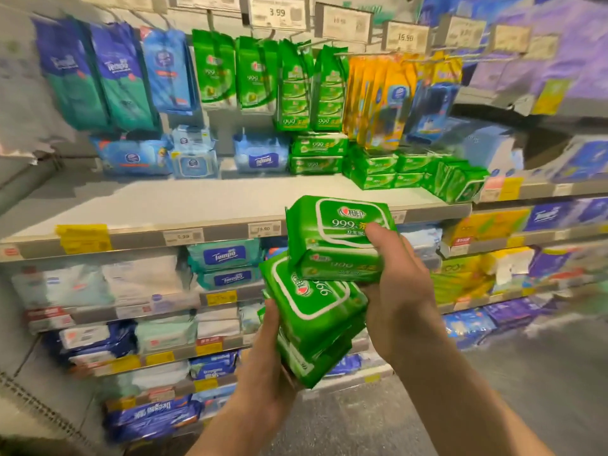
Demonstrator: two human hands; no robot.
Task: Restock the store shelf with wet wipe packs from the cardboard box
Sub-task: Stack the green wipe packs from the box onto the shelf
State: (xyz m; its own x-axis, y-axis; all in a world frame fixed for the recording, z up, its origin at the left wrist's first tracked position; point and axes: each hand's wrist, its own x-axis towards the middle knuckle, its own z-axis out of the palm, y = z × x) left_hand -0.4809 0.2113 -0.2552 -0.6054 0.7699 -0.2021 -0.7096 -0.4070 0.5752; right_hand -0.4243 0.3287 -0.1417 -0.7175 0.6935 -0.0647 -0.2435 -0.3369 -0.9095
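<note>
Right hand (399,284) grips one glossy green wipe pack (339,238); left hand (263,366) grips a stack (316,320).

Single head-worn wide-angle view, facing forward and slightly down at a store shelf (230,205) from close range, frame tilted and blurred toward the edges. Both forearms enter from the bottom edge; left hand (263,376) and right hand (401,284) sit just below centre, nearest the lens. No second view to overlap.
</note>
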